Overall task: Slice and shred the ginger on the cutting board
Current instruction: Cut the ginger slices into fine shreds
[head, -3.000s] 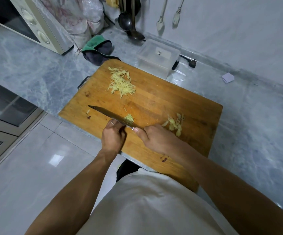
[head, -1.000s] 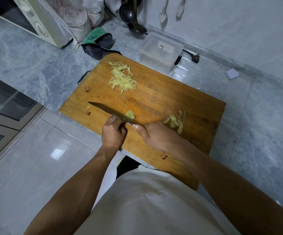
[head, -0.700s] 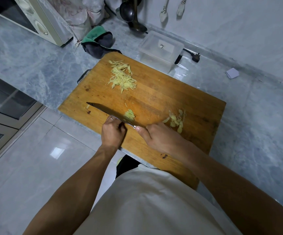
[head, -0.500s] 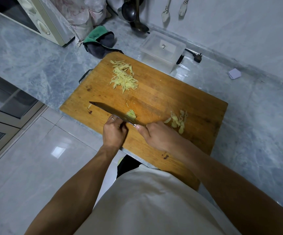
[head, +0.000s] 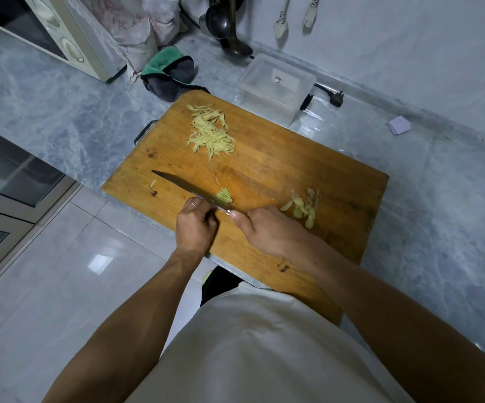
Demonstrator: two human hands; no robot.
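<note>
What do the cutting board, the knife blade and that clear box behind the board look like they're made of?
Cutting board: wood, apparently glued strips; orange-brown, matte, with visible grain lines and dark stains.
Knife blade: looks like metal, dull grey with little shine.
Clear box: probably plastic, translucent and slightly frosted, the counter showing through its walls.

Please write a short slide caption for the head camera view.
Right hand cuts ginger with knife on cutting board; left hand steadies it.
</note>
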